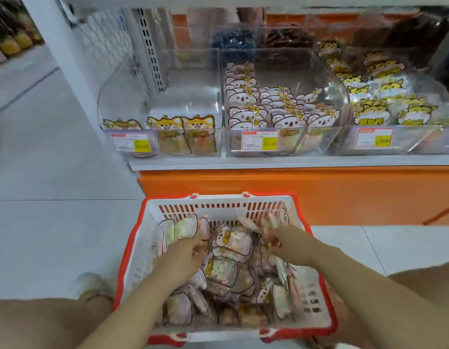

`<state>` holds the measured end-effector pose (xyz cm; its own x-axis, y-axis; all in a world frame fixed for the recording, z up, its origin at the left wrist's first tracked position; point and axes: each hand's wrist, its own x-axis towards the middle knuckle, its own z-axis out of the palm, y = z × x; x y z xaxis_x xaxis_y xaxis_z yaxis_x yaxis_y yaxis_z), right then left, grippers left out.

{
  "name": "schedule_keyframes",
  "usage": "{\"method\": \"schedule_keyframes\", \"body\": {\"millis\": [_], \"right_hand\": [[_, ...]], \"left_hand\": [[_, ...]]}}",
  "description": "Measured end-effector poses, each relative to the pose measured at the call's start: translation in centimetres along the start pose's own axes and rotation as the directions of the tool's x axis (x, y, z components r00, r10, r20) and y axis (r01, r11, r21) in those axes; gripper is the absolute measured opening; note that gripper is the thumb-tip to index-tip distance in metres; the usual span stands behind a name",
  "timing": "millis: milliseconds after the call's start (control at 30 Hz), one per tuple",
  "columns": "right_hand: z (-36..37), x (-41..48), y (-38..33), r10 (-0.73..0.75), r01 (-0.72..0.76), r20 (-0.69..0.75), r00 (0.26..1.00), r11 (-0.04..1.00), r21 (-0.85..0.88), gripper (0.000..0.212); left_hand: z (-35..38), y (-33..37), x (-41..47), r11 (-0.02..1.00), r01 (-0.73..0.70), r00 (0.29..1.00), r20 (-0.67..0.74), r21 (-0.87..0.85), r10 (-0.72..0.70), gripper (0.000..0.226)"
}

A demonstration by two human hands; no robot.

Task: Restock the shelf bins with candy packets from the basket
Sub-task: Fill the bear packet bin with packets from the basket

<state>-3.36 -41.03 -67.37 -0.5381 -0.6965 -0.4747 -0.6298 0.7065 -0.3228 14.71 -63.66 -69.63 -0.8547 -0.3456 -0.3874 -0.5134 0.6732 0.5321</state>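
Left hand (190, 250) in basket (132, 248), fingers curled round candy packet (185, 229). Right hand (270, 238) blurred among packets (233, 248); grip cannot be told.

Left bin price tag (131, 146): 16.00. Middle bin price tag (260, 143): 16.00.

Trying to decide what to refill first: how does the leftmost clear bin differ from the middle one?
The leftmost bin holds one front row of orange-faced packets; the middle bin holds pale-faced packets. The leftmost bin is mostly empty; the middle bin is filled several rows deep. Both are clear, with front price labels.
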Motion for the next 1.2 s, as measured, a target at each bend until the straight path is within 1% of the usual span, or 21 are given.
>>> {"method": "schedule_keyframes", "body": {"millis": [33,100,167,233,267,400,467,500,567,600,667,733,833,900,967,1000,1033,1067,1133,1167,1200], "right_hand": [[0.6,0.7,0.0,0.001,0.0,0.012,1.0,1.0,-0.019,0.022],[1.9,2.5,-0.3,-0.004,0.005,0.018,1.0,0.999,-0.051,0.026],[3.4,4.3,-1.0,-0.021,0.017,-0.042,0.999,0.994,-0.107,0.032],[4.7,6.1,-1.9,-0.065,0.037,-0.111,0.992,0.97,-0.239,0.036],[5.1,6.9,-2.4,-0.066,0.032,-0.105,0.992,0.954,-0.299,0.04],[6.5,10.5,-2.0,0.078,-0.083,-0.028,0.997,0.91,-0.407,0.06],[6.8,11.5,-1.2,0.108,-0.112,-0.032,0.994,0.909,-0.401,0.058],[6.5,11.5,-1.1,0.105,-0.125,-0.073,0.992,0.916,-0.381,0.048],[5.2,11.1,-0.9,0.081,-0.147,-0.23,0.97,0.947,-0.286,0.034],[4.2,10.8,-1.1,0.08,-0.141,-0.304,0.949,0.973,-0.184,0.038],[1.6,9.6,-2.1,0.145,-0.096,-0.405,0.903,0.986,0.138,0.037],[-0.6,8.3,-3.1,0.224,-0.036,-0.409,0.884,0.907,0.42,0.026],[-2.5,6.0,-3.7,0.251,0.041,-0.376,0.892,0.782,0.622,0.021],[-3.2,4.5,-4.3,0.233,0.09,-0.402,0.885,0.763,0.64,0.014],[-3.4,3.2,-4.9,0.214,0.122,-0.424,0.88,0.761,0.637,0.009],[-3.6,2.5,-5.2,0.225,0.141,-0.442,0.868,0.743,0.654,0.01],[-3.7,2.0,-5.4,0.252,0.162,-0.461,0.851,0.709,0.687,0.012],[-3.9,1.4,-5.6,0.294,0.185,-0.47,0.832,0.652,0.735,0.016],[-3.5,0.4,-6.6,0.373,0.212,-0.4,0.837,0.452,0.866,0.032],[-2.7,0.1,-7.1,0.396,0.192,-0.337,0.854,0.363,0.912,0.043],[-1.6,-0.3,-7.8,0.396,0.16,-0.285,0.873,0.32,0.934,0.053]], "left_hand": [[0.7,-0.8,0.2,1.0,0.0,1.0,-0.003,0.022,0.0,0.022],[2.0,-2.1,0.6,0.986,-0.011,0.998,-0.065,0.166,0.022,0.024],[2.7,-2.8,1.0,0.961,0.039,0.991,-0.133,0.275,-0.002,0.029],[3.1,-3.0,1.5,0.955,0.102,0.992,-0.102,0.28,-0.076,0.033],[3.2,-3.1,1.8,0.951,0.126,0.991,-0.074,0.282,-0.11,0.035],[3.9,-3.7,2.6,0.923,0.195,0.971,0.068,0.332,-0.23,0.046],[4.1,-3.6,2.9,0.928,0.228,0.956,0.111,0.296,-0.271,0.042],[4.1,-3.5,3.0,0.931,0.248,0.954,0.097,0.267,-0.282,0.037],[3.7,-2.7,3.3,0.933,0.281,0.956,0.014,0.225,-0.292,0.031],[3.4,-2.1,3.4,0.934,0.291,0.956,-0.029,0.208,-0.292,0.032],[2.7,-0.7,3.3,0.948,0.268,0.962,-0.101,0.17,-0.254,0.038],[2.3,0.8,3.0,0.977,0.193,0.973,-0.148,0.093,-0.178,0.041],[1.2,2.9,2.0,0.974,0.09,0.987,-0.111,-0.209,-0.115,0.034],[0.3,4.3,1.0,0.873,0.117,0.991,-0.007,-0.474,-0.136,0.026],[-0.5,5.4,0.2,0.66,0.227,0.972,0.125,-0.717,-0.198,0.033],[-1.0,5.7,-0.2,0.539,0.295,0.954,0.211,-0.789,-0.213,0.036],[-1.3,5.8,-0.5,0.454,0.355,0.934,0.294,-0.817,-0.202,0.042],[-1.6,5.9,-0.9,0.402,0.412,0.911,0.377,-0.817,-0.167,0.048],[-1.3,6.1,-1.5,0.333,0.496,0.863,0.498,-0.802,-0.088,0.059],[-1.0,6.4,-1.8,0.292,0.506,0.858,0.507,-0.812,-0.079,0.06],[-0.7,6.8,-1.9,0.239,0.488,0.872,0.479,-0.839,-0.099,0.058]]}}
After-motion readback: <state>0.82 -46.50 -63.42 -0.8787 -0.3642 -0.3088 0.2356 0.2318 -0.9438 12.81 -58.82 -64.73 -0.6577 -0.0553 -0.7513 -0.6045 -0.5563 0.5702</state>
